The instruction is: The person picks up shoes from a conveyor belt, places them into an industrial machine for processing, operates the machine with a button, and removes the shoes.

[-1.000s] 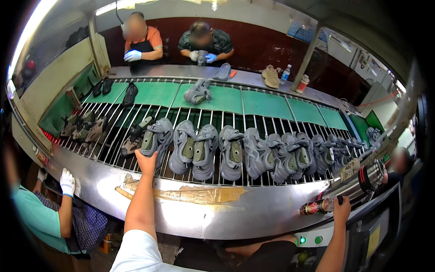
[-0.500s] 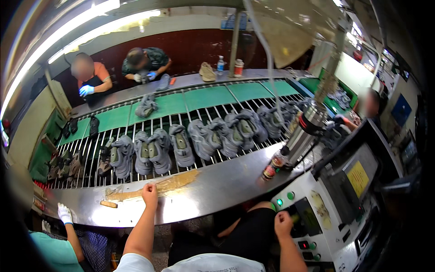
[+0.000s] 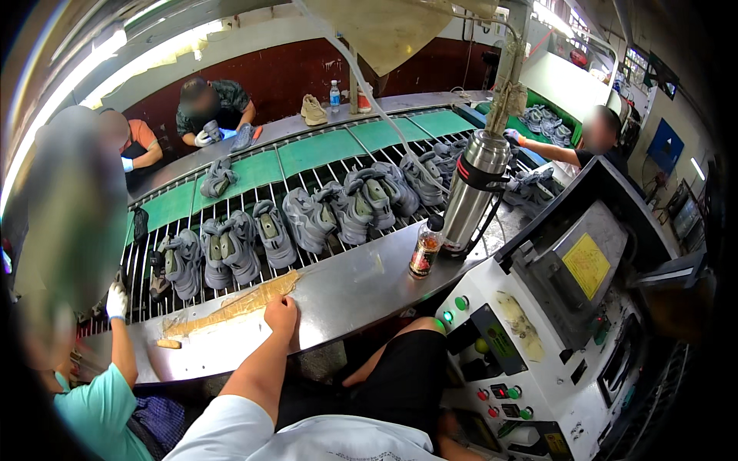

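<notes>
My left hand (image 3: 280,314) rests curled into a fist on the steel ledge (image 3: 338,303), beside the right end of a strip of brown tape (image 3: 231,309). Nothing shows in its fingers. Only a shaded part of my right arm (image 3: 453,439) appears low in the picture, below the front of a white control machine (image 3: 500,361); its fingers are hidden. Beyond the ledge, grey sneakers (image 3: 274,234) stand in a row on a conveyor of metal rods (image 3: 265,188).
A steel thermos (image 3: 473,192) and a bottle with red contents (image 3: 426,250) stand on the ledge at right. A small tan block (image 3: 168,343) lies at left, near a co-worker's white-gloved hand (image 3: 117,300). Other people work across the conveyor and at right.
The view has shifted rightward. My right hand has dropped from beside the control panel to low behind my leg. The co-worker at left has leaned in, reaching to the conveyor.
</notes>
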### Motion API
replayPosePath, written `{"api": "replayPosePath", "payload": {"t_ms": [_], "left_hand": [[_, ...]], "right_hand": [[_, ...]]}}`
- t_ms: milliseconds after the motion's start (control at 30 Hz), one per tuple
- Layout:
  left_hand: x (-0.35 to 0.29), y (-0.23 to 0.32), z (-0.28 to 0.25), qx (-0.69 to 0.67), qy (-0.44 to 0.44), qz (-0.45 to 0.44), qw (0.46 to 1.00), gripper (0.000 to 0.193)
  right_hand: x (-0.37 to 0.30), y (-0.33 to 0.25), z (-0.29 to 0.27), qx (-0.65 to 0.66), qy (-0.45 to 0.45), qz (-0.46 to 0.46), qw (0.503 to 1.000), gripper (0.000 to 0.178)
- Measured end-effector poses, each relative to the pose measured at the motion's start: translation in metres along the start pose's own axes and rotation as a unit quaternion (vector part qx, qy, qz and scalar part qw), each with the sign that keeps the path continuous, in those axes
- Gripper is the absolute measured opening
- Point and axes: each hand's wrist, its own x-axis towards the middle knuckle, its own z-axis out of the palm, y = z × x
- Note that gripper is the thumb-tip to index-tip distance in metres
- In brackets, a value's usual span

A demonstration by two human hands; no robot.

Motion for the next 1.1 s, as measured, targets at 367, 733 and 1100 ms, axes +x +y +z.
{"api": "replayPosePath", "payload": {"t_ms": [367, 733, 1100], "left_hand": [[-0.001, 0.012, -0.004, 0.078, -0.013, -0.013, 0.997, 0.024], [0.001, 0.012, -0.005, 0.067, 0.007, -0.003, 0.998, 0.022], [0.000, 0.007, -0.007, 0.059, 0.030, 0.012, 0.998, 0.021]], "right_hand": [[-0.009, -0.006, -0.006, -0.041, 0.011, 0.001, 0.999, 0.019], [-0.002, 0.010, 0.007, -0.020, 0.010, 0.007, 1.000, 0.022], [0.004, 0.004, -0.017, -0.025, 0.006, -0.003, 1.000, 0.016]]}}
